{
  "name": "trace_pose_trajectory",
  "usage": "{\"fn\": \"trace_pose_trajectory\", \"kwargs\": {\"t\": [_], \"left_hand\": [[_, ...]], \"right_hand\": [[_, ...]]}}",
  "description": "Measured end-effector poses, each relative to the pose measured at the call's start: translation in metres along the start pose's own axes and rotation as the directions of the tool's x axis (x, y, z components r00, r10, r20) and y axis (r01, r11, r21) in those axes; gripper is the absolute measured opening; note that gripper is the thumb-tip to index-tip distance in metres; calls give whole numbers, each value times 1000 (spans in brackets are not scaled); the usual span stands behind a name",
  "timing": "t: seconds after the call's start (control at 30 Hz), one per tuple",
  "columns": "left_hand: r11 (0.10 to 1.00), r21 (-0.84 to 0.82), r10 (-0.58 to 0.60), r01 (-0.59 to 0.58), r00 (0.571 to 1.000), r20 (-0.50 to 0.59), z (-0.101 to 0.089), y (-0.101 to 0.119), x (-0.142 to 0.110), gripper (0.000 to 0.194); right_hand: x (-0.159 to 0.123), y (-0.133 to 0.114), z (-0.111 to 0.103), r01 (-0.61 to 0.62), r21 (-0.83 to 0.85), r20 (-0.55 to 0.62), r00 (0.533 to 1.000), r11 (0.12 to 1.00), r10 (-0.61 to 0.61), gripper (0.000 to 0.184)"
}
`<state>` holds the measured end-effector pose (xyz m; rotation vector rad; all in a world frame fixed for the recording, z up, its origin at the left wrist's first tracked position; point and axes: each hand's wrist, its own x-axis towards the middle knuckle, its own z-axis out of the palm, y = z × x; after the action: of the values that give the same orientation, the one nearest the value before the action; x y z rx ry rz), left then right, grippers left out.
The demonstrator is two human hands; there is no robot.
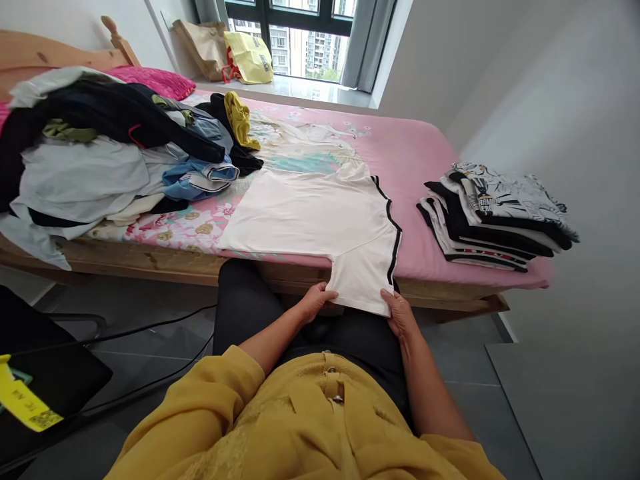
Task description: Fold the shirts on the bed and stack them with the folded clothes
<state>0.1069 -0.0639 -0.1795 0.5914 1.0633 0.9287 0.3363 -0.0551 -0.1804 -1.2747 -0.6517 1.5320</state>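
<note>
Beneath the white T-shirt [300, 213] lies the pink floral-sheeted bed [413, 150], w/ garments at three diff. stages across it. Left of the T-shirt sits the biggest load: a loose heap of clothes [95, 163], mixed black, white & blue, nothing in it looking folded, so prob. a good deal left. T-shirt itself = the piece being handled, laid sideways & approx. flat along the bed's near edge, hem end toward the heap, black trim [395, 257] down its shoulder end; no fold across the body yet, far sleeve [356, 172] a bit rumpled. Right of the T-shirt, well apart: a folded stack of garments [500, 227], several layers, mostly black & white, patterned one on top; looks like the finished lot, exact no. unclear. On the T-shirt's near side, its near sleeve [361, 283] hangs past the bed edge, fairly smooth b/w both hands. L hand [316, 301] pinches the sleeve corner closest to the shirt body; R hand [400, 313] grips the opp. corner, by the end of the trim, thumb on top.
</note>
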Motion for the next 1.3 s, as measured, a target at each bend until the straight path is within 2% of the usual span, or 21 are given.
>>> {"fn": "trace_pose_trajectory", "kwargs": {"t": [0.07,0.2,0.37,0.4,0.47,0.53,0.57,0.63,0.67,0.77,0.83,0.87,0.93,1.0,1.03,1.07,1.1,1.17,1.23,1.3], "left_hand": [[1000,6,-7,8,1000,-13,0,0,-3,38],[999,20,-32,31,999,33,2,3,-6,43],[999,8,43,-43,999,-20,3,6,-9,40],[999,5,50,-50,999,-21,3,6,-11,39],[999,2,43,-43,999,-11,2,8,-15,36],[1000,-1,27,-27,1000,5,3,10,-19,34],[1000,-5,20,-20,1000,13,4,12,-21,32],[1000,-16,3,-3,1000,29,5,15,-24,29],[1000,-23,-11,12,999,38,6,16,-25,28],[996,-31,-82,84,995,58,8,19,-27,25],[990,-28,-136,138,989,66,9,21,-28,25],[987,-26,-159,161,985,67,9,22,-29,25],[980,-21,-196,198,978,69,9,25,-30,27],[975,-17,-220,222,973,67,10,28,-31,30],[973,-15,-228,230,971,65,11,29,-32,31],[972,-14,-234,235,970,64,11,30,-32,31],[971,-14,-239,240,969,63,12,30,-32,32],[970,-10,-243,244,968,64,14,32,-33,32],[973,-39,-225,228,972,66,16,33,-34,29],[976,-107,-185,191,981,63,19,35,-35,24]], "right_hand": [[1,2,-1,-1,32,-24,1000,999,1,44],[-1,4,1,29,-60,-62,998,998,-33,48],[-18,4,3,167,-25,-57,984,986,-168,79],[-22,4,2,176,-18,-53,983,984,-177,77],[-29,4,-2,169,-23,-42,985,985,-169,61],[-35,5,-8,140,-35,24,990,990,-139,47],[-37,5,-11,134,-43,82,988,990,-131,46],[-41,7,-15,172,-88,190,970,981,-153,54],[-42,8,-16,215,-140,208,961,967,-184,58],[-44,14,-19,345,-372,129,939,862,-319,55],[-45,15,-19,416,-514,77,894,750,-442,43],[-46,14,-19,459,-575,74,854,677,-516,37],[-47,7,-18,541,-681,108,740,493,-663,26],[-50,-2,-15,583,-750,176,633,314,-754,20],[-51,-7,-13,594,-763,212,602,254,-770,18],[-52,-10,-11,603,-767,246,590,218,-769,17],[-52,-12,-10,613,-763,276,596,206,-754,17],[-52,-10,-7,624,-742,306,642,246,-703,18],[-52,-3,-5,600,-714,273,713,361,-646,20],[-52,7,-2,543,-655,164,781,526,-602,22]]}}
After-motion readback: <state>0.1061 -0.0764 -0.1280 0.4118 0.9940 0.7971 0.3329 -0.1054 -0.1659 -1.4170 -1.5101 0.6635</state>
